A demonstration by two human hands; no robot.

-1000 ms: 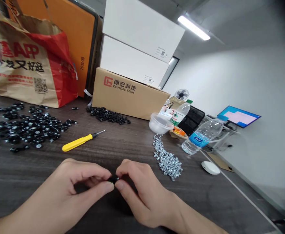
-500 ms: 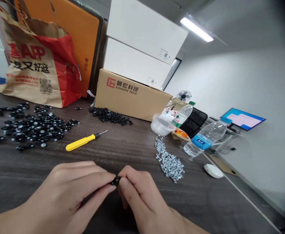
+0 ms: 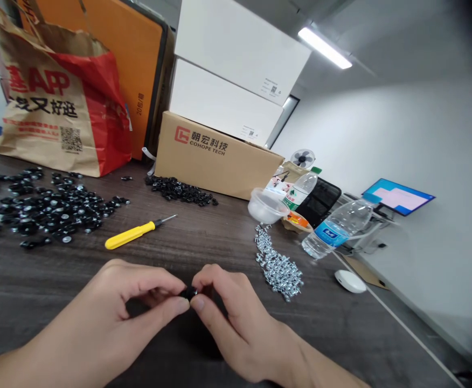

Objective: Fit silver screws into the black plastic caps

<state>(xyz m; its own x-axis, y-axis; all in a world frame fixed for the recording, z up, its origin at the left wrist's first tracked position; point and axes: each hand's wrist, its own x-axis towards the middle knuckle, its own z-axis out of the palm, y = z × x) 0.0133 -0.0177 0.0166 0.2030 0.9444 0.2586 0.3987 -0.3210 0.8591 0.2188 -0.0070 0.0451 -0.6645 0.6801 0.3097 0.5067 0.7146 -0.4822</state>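
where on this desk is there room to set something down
Bare dark wood runs along the front, left of your left hand and below the yellow-handled screwdriver; another patch lies between your right hand and the white mouse. It's crowded at the black parts and silver screws.

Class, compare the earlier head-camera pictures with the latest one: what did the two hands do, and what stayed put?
The left hand and right hand shifted their grip, flatter midway, now curled again around the small black part; neither let go. The yellow-handled screwdriver and silver screws stayed where they were.
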